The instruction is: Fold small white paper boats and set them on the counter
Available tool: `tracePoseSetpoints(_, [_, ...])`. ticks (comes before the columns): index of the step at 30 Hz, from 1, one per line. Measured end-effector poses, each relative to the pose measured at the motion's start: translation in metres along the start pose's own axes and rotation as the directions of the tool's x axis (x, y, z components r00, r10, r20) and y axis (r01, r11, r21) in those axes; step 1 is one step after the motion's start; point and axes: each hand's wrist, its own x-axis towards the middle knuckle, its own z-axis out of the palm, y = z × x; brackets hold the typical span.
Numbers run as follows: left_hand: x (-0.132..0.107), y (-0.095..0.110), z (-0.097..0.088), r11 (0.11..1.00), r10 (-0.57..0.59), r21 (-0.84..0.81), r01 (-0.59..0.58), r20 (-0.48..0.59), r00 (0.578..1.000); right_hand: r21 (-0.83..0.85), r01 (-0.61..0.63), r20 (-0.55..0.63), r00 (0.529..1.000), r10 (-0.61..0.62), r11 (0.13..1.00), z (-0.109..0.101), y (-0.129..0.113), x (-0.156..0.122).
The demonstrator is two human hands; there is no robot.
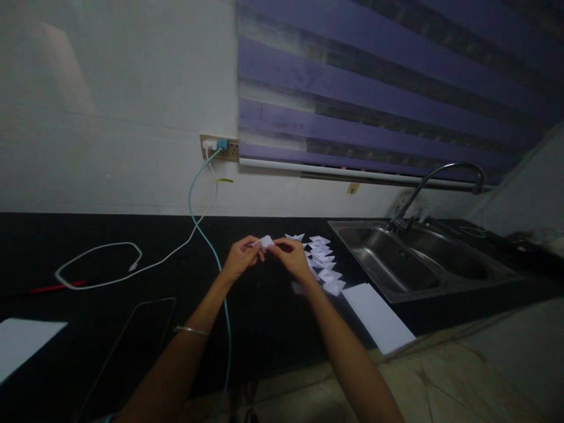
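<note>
Between my two hands, above the dark countertop, is a small folded piece of white paper (267, 241). My left hand (241, 256) pinches its left side, with the fingers curled behind it. On the other side, my right hand (288, 254) grips the right edge between thumb and fingers. Just right of my right hand lie several folded paper boats (324, 258), set out in rough rows on the counter. My right wrist and forearm partly hide the nearest ones. A stack of white paper sheets (378, 317) rests by the counter's front edge.
A steel double sink (392, 258) with a curved faucet (440, 170) is at right. Teal (207, 235) and white (167, 257) cables run from a wall outlet (233, 150) across the counter. At left are a red object (48, 288), more white paper (26, 343) and a dark flat panel (132, 346).
</note>
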Motion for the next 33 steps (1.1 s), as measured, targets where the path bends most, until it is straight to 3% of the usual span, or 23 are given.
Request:
tracePoseSetpoints(9, [0.001, -0.003, 0.004, 0.999, -0.010, -0.031, 0.010, -0.004, 1.000, 0.137, -0.055, 0.000, 0.998, 0.056, 0.989, 0.002, -0.007, 0.000])
tracePoseSetpoints(25, [0.003, -0.005, 0.006, 0.999, 0.039, 0.016, -0.039, -0.019, 0.999, 0.182, -0.057, 0.019, 0.998, 0.055, 0.982, 0.003, -0.008, 0.001])
tracePoseSetpoints(29, [0.002, -0.003, 0.004, 0.998, 0.040, 0.041, -0.039, -0.028, 0.999, 0.121, -0.143, 0.122, 0.984, 0.128, 0.982, 0.005, -0.005, 0.000])
tracePoseSetpoints(33, [0.003, -0.004, 0.005, 0.998, 0.047, 0.050, -0.046, -0.016, 0.999, 0.055, -0.086, 0.202, 0.977, 0.073, 0.995, 0.005, -0.009, -0.002])
